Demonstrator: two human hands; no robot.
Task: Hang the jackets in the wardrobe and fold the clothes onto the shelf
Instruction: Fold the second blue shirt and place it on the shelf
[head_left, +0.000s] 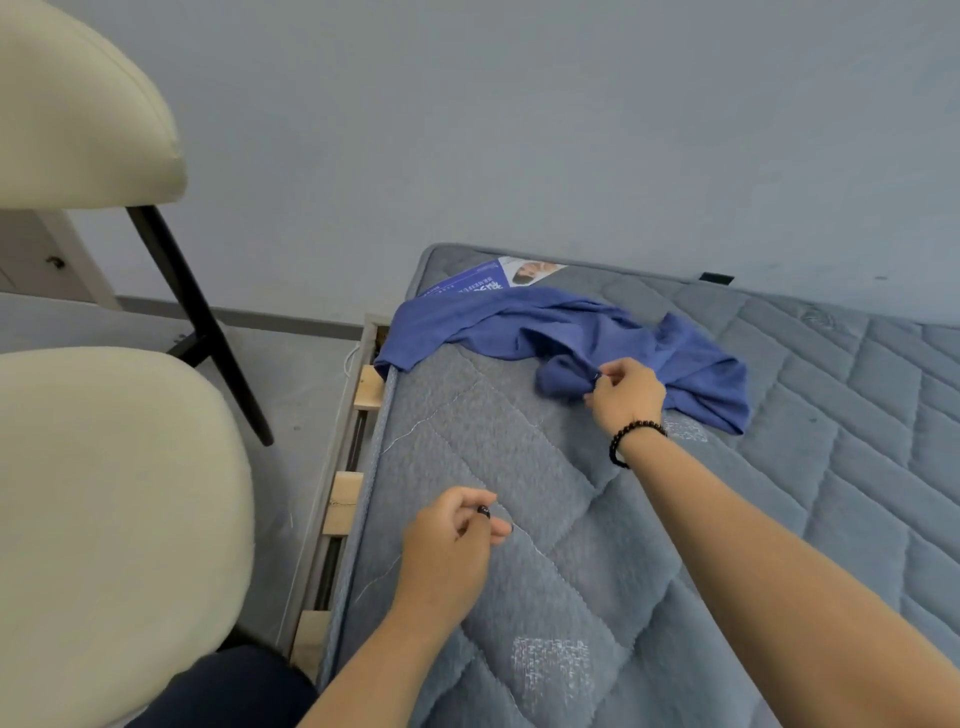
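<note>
Your right hand (626, 392) pinches the crumpled blue knit shirt (561, 332) near the quilted grey mattress's (519, 571) far-left corner; bring your loosely curled, empty left hand (449, 540) across and spread it flat.

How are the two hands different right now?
The right hand pinches the blue shirt; the left hand touches no cloth. The right wrist wears a black bead bracelet; the left wrist is bare. Both reach over the grey mattress.
</note>
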